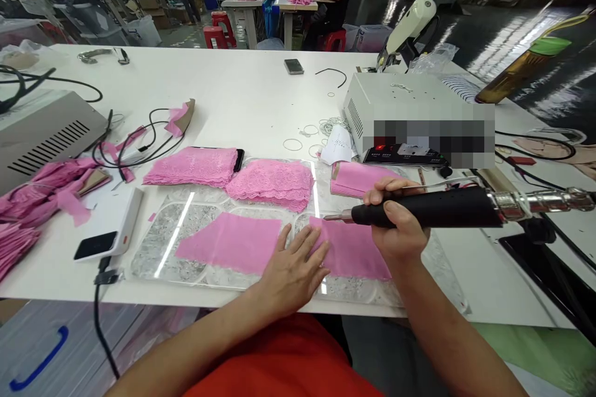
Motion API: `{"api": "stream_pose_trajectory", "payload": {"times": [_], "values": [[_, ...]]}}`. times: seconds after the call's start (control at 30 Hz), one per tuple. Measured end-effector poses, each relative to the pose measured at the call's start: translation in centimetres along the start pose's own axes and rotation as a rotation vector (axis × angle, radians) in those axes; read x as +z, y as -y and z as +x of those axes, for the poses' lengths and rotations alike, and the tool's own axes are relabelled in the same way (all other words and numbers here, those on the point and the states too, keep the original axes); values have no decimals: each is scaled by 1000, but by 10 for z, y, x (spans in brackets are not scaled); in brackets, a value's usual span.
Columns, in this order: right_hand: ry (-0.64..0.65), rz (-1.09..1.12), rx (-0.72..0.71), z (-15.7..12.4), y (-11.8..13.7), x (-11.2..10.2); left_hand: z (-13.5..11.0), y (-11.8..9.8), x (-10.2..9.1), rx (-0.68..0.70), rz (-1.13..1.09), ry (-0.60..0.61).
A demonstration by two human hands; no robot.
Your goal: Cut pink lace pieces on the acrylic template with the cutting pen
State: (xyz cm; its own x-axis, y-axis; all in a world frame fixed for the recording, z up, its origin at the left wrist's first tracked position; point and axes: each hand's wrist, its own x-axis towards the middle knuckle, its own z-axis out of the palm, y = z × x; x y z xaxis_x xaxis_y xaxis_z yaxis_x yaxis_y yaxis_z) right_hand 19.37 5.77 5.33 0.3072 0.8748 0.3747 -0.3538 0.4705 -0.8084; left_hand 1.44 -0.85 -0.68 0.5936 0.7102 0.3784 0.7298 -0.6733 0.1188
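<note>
My left hand [293, 267] lies flat with fingers spread on the near edge of a clear plastic plate [153, 248], touching a flat pink fabric piece [230, 242] and another pink piece [351, 251] to its right. My right hand [395, 223] is wrapped round a black-handled heat tool [437, 208], held level with its metal tip [336, 218] pointing left just above the right pink piece. A cable end of the tool runs off to the right.
Two pink lace stacks [193, 165] [271, 182] and a folded pink stack [356, 177] lie behind the plate. A white control box [410, 111] stands at right, a grey box [41, 133] at left, and a phone on a power bank [109, 229] nearby. People sew in the background.
</note>
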Motion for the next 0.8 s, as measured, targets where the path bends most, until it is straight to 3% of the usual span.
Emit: {"api": "stream_pose_trajectory", "payload": {"times": [0.8], "values": [[71,18,-24,-7,-17,10,1,0,-2,-10,-42,-16]]}}
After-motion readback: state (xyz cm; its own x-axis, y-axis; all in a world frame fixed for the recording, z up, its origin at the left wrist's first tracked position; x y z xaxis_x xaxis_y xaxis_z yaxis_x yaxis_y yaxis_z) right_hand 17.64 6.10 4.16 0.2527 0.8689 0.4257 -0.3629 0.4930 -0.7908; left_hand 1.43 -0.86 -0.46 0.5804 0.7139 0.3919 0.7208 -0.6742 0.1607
